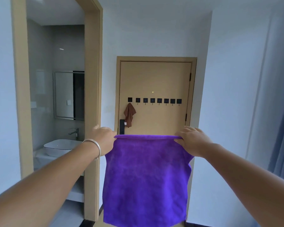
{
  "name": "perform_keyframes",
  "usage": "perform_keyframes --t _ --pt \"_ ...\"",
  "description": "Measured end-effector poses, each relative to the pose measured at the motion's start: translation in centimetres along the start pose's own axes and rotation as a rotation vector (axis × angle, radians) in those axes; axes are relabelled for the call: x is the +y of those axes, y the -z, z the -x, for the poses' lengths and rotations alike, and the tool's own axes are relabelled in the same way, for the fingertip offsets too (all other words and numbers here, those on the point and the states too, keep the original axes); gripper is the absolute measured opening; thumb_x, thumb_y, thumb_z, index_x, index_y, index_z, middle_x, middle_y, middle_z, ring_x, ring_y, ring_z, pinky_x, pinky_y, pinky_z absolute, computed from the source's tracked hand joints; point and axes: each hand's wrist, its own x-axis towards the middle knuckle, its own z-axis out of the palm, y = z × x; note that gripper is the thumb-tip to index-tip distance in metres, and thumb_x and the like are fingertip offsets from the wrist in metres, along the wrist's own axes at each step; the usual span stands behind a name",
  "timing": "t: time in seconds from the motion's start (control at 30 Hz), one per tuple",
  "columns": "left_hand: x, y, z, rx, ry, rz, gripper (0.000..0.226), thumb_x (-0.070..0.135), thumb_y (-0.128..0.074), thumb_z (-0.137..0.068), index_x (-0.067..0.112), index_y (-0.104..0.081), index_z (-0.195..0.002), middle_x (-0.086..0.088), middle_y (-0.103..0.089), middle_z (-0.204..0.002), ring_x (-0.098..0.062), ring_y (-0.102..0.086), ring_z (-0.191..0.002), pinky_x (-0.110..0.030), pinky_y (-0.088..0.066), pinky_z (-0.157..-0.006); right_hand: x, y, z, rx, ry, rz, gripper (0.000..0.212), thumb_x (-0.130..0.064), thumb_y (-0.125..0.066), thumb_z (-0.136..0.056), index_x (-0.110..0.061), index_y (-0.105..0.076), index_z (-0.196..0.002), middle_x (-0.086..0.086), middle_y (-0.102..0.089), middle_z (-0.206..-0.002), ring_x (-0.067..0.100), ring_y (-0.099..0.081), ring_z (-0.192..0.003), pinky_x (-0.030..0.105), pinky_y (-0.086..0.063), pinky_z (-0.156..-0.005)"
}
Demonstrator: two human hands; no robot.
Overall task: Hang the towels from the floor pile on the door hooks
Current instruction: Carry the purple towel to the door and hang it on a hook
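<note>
— Pale walls run down a short hallway to a tan door (pixel 156 79) at the far end, with a bathroom doorway (pixel 92 79) open on the left. What's on the door?

— One row of black hooks (pixel 154 100). A brown towel (pixel 129 114) hangs from the leftmost hook; the others look bare.

— And the hands?

— Held well apart, out in front. The left hand (pixel 103 139) pinches one top corner of a purple towel (pixel 146 179), and the right hand (pixel 193 140) pinches the other. Its top edge is pulled taut between them and the cloth hangs flat below, well short of the door.

— So the step is carrying it over and hooking it?

— I'd judge so. The floor pile isn't in view, so I can't tell how many remain.

— How to do it well?

— Probably aim for the hook just beside the brown towel. Any hanging loop isn't visible, so gather one corner or the middle of the top edge into a small bunch, lift it above the prong, and lower it on. Let go only once the cloth sits deep on the hook; a thin pinch may slip off.
</note>
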Motion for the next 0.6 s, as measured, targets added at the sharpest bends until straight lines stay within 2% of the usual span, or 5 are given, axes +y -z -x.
perform_keyframes --t 0.23,0.37,0.6 --pt "-3.9 -5.0 -6.4 -0.025 -0.004 -0.004 0.02 0.013 -0.037 -0.095 0.028 -0.047 -0.086 0.008 -0.054 -0.091 -0.015 -0.054 -0.098 -0.039 -0.03 -0.108 -1.2 -4.5 -7.5 -0.014 0.041 0.009 0.042 -0.051 -0.023 -0.101 -0.036 -0.056 -0.123 -0.013 -0.054 -0.119 0.01 -0.04 -0.123 0.035 -0.031 -0.106" --pt "-5.4 -7.7 -9.8 -0.029 -0.005 -0.012 0.023 0.011 -0.035 -0.093 0.027 -0.049 -0.085 0.007 -0.057 -0.092 -0.015 -0.055 -0.099 -0.04 -0.027 -0.11 -1.1 -7.3 -11.2 -0.023 0.051 0.005 0.043 -0.051 -0.023 -0.1 -0.036 -0.056 -0.124 -0.014 -0.055 -0.12 0.009 -0.041 -0.122 0.035 -0.032 -0.106" --pt "-6.8 -11.9 -16.8 -0.031 0.004 -0.046 0.024 0.012 -0.036 -0.093 0.028 -0.05 -0.082 0.008 -0.059 -0.091 -0.014 -0.055 -0.096 -0.041 -0.028 -0.11 0.8 -11.8 -19.2 -0.03 0.059 0.002 0.045 -0.052 -0.022 -0.1 -0.036 -0.054 -0.128 -0.012 -0.052 -0.132 0.012 -0.035 -0.132 0.037 -0.026 -0.111"
